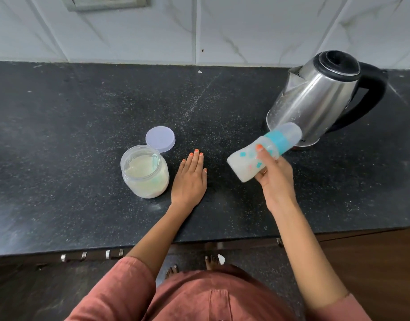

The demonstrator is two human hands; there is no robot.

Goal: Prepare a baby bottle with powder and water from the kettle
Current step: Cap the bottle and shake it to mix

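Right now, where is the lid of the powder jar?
In the head view, the lid lies flat on the counter, left of centre, just behind the open powder jar.

Black counter point(83, 107): jar point(145, 172) (lidless), lid point(160, 139), kettle point(315, 98)

No text can be read with certainty. The only lettering in view is a short dark print low on the wall of the stainless-steel electric kettle with a black lid and handle point(315, 93), just above its base. Its start is hidden behind the clear cap point(291, 132) of the translucent baby bottle with a teal collar point(241, 165), and the two or three characters that show at the cap's right edge are too small and blurred to make out. The bottle's wall carries printed teal and pink patches, but whether any are marks or numbers cannot be told.
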